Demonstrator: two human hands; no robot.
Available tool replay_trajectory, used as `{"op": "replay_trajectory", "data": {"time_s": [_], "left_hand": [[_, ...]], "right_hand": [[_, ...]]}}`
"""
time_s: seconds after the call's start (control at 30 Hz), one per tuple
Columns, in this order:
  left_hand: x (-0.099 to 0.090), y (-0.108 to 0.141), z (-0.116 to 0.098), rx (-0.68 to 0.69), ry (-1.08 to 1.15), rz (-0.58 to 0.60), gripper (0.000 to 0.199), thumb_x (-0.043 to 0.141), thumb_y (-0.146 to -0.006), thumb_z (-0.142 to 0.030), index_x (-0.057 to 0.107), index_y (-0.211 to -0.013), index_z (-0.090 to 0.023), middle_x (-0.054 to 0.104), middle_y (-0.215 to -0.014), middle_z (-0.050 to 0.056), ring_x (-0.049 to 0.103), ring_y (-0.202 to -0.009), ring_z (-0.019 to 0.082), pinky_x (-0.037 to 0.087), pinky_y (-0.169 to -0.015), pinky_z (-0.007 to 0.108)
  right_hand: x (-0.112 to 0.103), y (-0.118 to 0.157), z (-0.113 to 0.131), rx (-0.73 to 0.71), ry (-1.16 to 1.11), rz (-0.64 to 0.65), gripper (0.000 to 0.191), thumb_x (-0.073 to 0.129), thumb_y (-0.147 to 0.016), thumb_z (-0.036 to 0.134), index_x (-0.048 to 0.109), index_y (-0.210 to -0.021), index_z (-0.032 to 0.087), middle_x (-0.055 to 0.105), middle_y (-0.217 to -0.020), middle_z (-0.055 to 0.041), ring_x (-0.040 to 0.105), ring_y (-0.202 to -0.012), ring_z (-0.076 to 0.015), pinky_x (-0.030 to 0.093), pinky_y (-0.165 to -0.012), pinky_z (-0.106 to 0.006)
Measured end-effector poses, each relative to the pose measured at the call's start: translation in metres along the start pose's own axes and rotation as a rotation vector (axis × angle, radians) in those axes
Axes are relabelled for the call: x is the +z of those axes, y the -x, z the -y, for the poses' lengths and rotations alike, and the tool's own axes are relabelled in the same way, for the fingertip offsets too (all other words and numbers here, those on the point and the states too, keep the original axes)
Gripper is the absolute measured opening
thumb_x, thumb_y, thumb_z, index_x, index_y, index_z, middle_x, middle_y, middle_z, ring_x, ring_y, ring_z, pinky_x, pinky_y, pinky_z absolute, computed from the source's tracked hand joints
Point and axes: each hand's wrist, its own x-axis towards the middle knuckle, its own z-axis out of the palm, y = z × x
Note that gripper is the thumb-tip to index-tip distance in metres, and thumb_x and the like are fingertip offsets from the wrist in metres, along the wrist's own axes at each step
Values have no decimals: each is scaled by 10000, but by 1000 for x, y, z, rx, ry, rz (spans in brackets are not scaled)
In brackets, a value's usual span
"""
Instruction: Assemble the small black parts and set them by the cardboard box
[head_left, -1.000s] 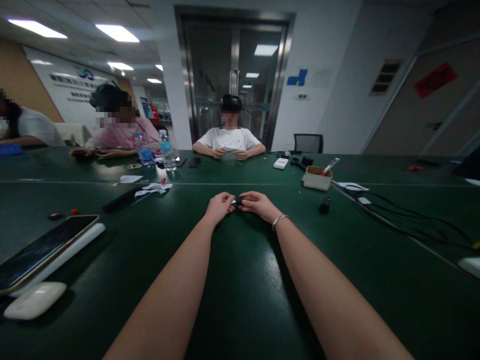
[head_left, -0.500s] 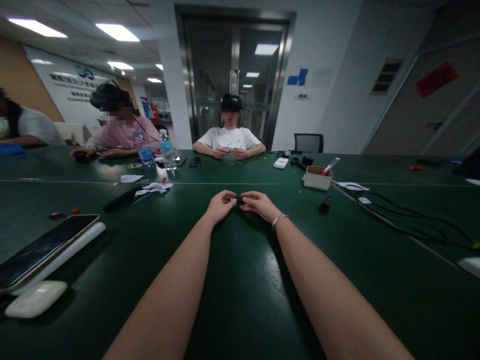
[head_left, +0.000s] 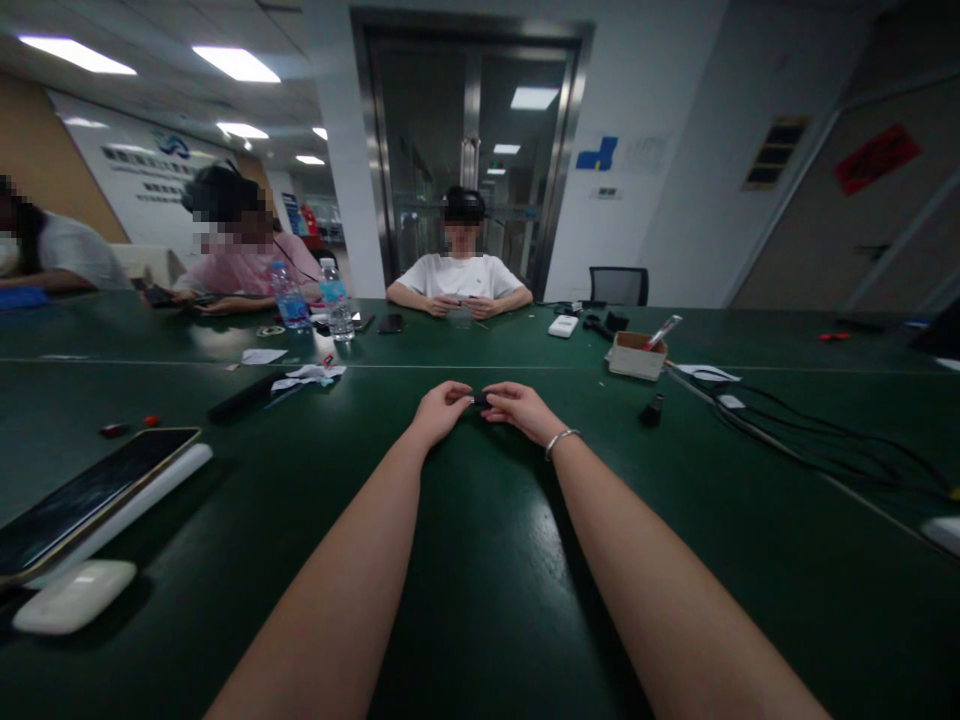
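Far left of the black piece (head_left: 480, 400), toward the wearer, one white case (head_left: 74, 597) lies beside one phone (head_left: 97, 490) atop one white slab (head_left: 154, 495). About level with the piece, also far left, are two small red bits (head_left: 151, 421). Nearer its left side come one dark pouch (head_left: 244, 400) and some paper (head_left: 309, 376); two bottles (head_left: 337, 310) stand farther off. The left hand (head_left: 441, 415) pinches the piece's left end; the right hand (head_left: 520, 412), one bracelet (head_left: 561, 442) on its wrist, grips the right end. Right of the piece are one box (head_left: 636, 360), one clip (head_left: 652, 411) and tangled cables (head_left: 810, 440).

A seam (head_left: 390, 367) crosses the bench (head_left: 480, 590) just beyond the piece; well past that, three people (head_left: 461, 275) sit along the edges. Open room spreads from the piece toward the wearer, between two forearms, and rightward to the clip.
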Motion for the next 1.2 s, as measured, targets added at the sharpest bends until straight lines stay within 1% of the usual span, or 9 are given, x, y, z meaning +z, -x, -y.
{"op": "replay_trajectory", "data": {"time_s": [0.07,0.23,0.4,0.53,0.63,0.73,0.87,1.0,1.2], "left_hand": [[1,0,0,-37,34,-5,225,592,-788,-256,629,-969,-129,663,-899,84,614,-740,121,482,-673,232],[3,1,-3,-129,22,8,256,489,-862,-319,612,-959,-116,640,-717,57,582,-586,107,459,-555,216],[2,2,-5,-98,10,-1,256,588,-780,-204,617,-1029,-156,650,-886,59,590,-655,88,467,-621,200],[3,2,-7,-178,83,-5,256,516,-842,-296,593,-1024,-133,641,-783,55,580,-583,93,451,-557,208],[3,3,-7,-123,20,20,231,539,-826,-269,614,-1004,-142,625,-725,33,543,-556,81,436,-550,200],[1,3,-8,-97,25,7,253,567,-796,-211,612,-1037,-147,635,-796,41,554,-599,79,449,-584,197],[1,3,-10,-150,55,37,260,463,-868,-281,609,-1002,-112,610,-704,41,536,-562,86,428,-530,195],[1,6,-12,-106,12,31,227,519,-820,-232,626,-997,-138,611,-718,27,521,-577,80,414,-542,185],[1,7,-12,-92,-3,48,273,474,-837,-294,635,-994,-138,567,-615,2,486,-524,83,378,-512,192]], "right_hand": [[0,0,0,1,5,-3,137,575,-829,12,615,-922,105,686,-754,-55,683,-592,-105,577,-582,-178],[0,-1,-1,-12,5,3,127,609,-814,24,626,-905,111,686,-755,-47,680,-589,-101,578,-582,-178],[-1,-2,-2,-6,9,2,131,621,-809,27,625,-910,110,684,-740,-45,682,-592,-100,576,-568,-165],[-1,-3,-3,-9,15,11,134,624,-809,39,628,-919,114,687,-740,-43,684,-600,-103,581,-571,-170],[-1,-3,-3,-13,13,4,130,631,-803,40,624,-908,117,690,-761,-45,683,-599,-102,582,-569,-170],[0,-2,-2,-10,16,-3,135,636,-800,40,620,-911,115,686,-768,-47,681,-597,-100,580,-569,-168],[0,-1,-1,0,13,-3,136,628,-803,38,618,-913,116,682,-759,-46,682,-598,-102,579,-571,-168],[0,-1,-1,1,9,-4,135,633,-798,46,619,-908,124,687,-767,-44,685,-608,-106,579,-568,-168],[0,0,0,-4,-9,5,139,649,-788,49,620,-902,123,691,-780,-48,682,-598,-101,578,-566,-168]]}}
